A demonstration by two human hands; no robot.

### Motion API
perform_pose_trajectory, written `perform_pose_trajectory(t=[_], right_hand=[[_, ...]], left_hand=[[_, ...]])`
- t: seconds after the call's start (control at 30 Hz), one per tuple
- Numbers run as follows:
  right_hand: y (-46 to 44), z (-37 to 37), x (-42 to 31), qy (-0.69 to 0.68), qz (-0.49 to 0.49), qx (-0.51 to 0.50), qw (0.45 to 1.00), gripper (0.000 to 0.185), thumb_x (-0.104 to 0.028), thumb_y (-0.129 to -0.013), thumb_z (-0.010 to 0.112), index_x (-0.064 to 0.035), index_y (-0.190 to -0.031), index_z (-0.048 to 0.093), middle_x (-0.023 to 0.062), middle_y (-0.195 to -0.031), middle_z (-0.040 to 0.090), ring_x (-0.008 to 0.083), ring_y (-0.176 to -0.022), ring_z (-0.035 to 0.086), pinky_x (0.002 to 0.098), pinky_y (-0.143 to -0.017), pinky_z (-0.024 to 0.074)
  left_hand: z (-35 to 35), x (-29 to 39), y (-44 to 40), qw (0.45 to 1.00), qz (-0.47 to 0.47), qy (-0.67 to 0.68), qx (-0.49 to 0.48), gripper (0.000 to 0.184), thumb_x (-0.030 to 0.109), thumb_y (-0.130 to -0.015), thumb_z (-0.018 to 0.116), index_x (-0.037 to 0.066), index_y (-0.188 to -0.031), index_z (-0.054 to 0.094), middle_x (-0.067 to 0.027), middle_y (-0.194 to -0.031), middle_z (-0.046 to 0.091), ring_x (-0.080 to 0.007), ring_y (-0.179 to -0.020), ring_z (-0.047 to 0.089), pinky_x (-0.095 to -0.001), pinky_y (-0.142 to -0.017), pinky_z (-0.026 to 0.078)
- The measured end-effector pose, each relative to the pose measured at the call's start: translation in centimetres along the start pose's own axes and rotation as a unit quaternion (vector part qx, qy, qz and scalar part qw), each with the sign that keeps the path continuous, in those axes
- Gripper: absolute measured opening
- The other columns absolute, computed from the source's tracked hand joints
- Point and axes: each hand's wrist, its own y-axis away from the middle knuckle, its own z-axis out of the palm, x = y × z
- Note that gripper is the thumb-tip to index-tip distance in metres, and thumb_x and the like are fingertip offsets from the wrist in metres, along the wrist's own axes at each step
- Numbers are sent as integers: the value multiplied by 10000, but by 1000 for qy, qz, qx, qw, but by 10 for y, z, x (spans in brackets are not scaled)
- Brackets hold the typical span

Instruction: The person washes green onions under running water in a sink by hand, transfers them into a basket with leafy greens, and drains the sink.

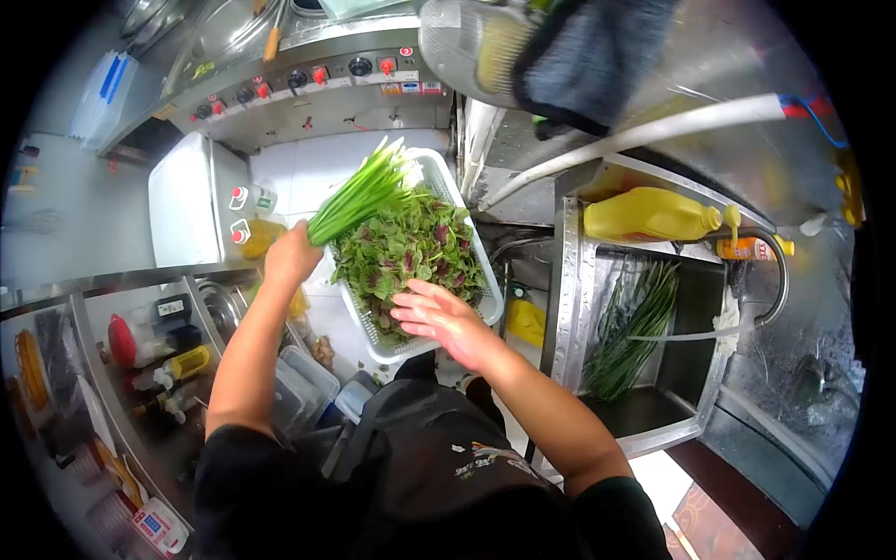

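Observation:
My left hand (292,257) is closed around a bundle of long green stalks (359,198), whose pale ends point up and away over the basket. Under the bundle, a white plastic basket (487,280) holds a heap of green and purple leafy vegetables (411,252). Over the near right part of the leaves is my right hand (441,322), palm partly up, fingers spread and holding nothing. Whether it touches the leaves I cannot tell. More dark green stalks (635,327) lie in the metal sink (565,345) on the right.
A yellow jug (649,215) and an orange bottle (747,248) are by the sink, under a curved faucet (782,280). A stove front with red knobs (320,75) stands ahead. On the left are oil bottles (254,233), a white bin (187,205) and shelves (103,327).

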Motion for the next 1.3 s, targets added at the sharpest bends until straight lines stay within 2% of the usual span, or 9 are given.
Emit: perform_pose_trajectory(t=[0.23, 0.5, 0.67, 0.8, 1.03, 1.1, 1.17, 1.23, 1.3], right_hand=[[38, -26, 16, 14, 38, 89, 995, 568, -165, -992, 561, -22, -1484, 315, 179, -1414, 492, 263, -1246, 544, 387, -1052, 428], [67, -43, 13, 60, 31, 135, 989, 487, -159, -1012, 488, 23, -1444, 359, 197, -1352, 533, 270, -1196, 571, 382, -1047, 432], [76, -45, 5, 64, 11, 132, 989, 485, -170, -1008, 491, 23, -1436, 373, 191, -1330, 552, 263, -1184, 578, 379, -1039, 431], [89, -51, 6, 67, -5, 145, 987, 471, -187, -1009, 507, 2, -1427, 400, 170, -1315, 569, 246, -1172, 582, 365, -1021, 428], [132, -67, -12, 82, -58, 198, 975, 459, -170, -998, 522, 11, -1410, 430, 176, -1315, 569, 249, -1155, 591, 375, -1036, 443], [162, -81, -25, 94, -116, 215, 965, 416, -169, -990, 549, -17, -1373, 493, 155, -1279, 601, 229, -1068, 630, 372, -991, 478], [197, -109, -38, 117, -119, 292, 942, 377, -165, -988, 558, -16, -1334, 535, 131, -1229, 633, 227, -1039, 646, 366, -966, 493], [230, -160, -41, 166, -176, 380, 893, 340, -163, -994, 552, -10, -1297, 568, 115, -1205, 648, 221, -1028, 653, 359, -952, 497], [261, -229, -35, 160, -239, 466, 837, 341, -190, -983, 574, -30, -1284, 588, 101, -1137, 673, 185, -1055, 631, 321, -936, 496]], left_hand=[[141, 2, -116, 993, -21, -118, -9, 215, 135, -895, 541, 112, -1109, 559, -138, -1025, 708, -302, -998, 678, -562, -942, 406], [195, -9, -106, 985, 74, -154, 0, 298, 70, -909, 525, 135, -1198, 563, -68, -1093, 658, -252, -1114, 601, -596, -1144, 237], [172, -21, -95, 968, 99, -229, -27, 734, 25, -871, 578, 285, -1509, 326, -35, -1193, 581, -226, -1177, 544, -598, -1180, 167], [159, -5, -94, 957, 71, -261, -109, 800, 25, -903, 555, 323, -1556, 202, -35, -1289, 572, -223, -1227, 527, -642, -1175, 109], [166, -1, -117, 942, 94, -266, -181, 613, 140, -931, 556, 272, -1497, 364, -56, -1437, 508, -233, -1358, 445, -667, -1145, 154], [142, 29, -105, 939, 98, -301, -132, 622, 260, -920, 593, 277, -1497, 361, -103, -1508, 419, -241, -1401, 390, -650, -1126, 214], [102, 76, -83, 943, 137, -298, -54, 691, 169, -865, 641, 210, -1497, 365, -117, -1528, 377, -256, -1428, 331, -615, -1130, 240], [73, 128, -50, 942, 224, -238, 70, 616, 71, -856, 600, 121, -1448, 435, -141, -1473, 444, -291, -1387, 393, -553, -1135, 291], [49, 186, -16, 936, 342, 30, 82, 534, 17, -860, 544, 78, -1388, 494, -157, -1426, 493, -311, -1361, 429, -504, -1132, 319]])
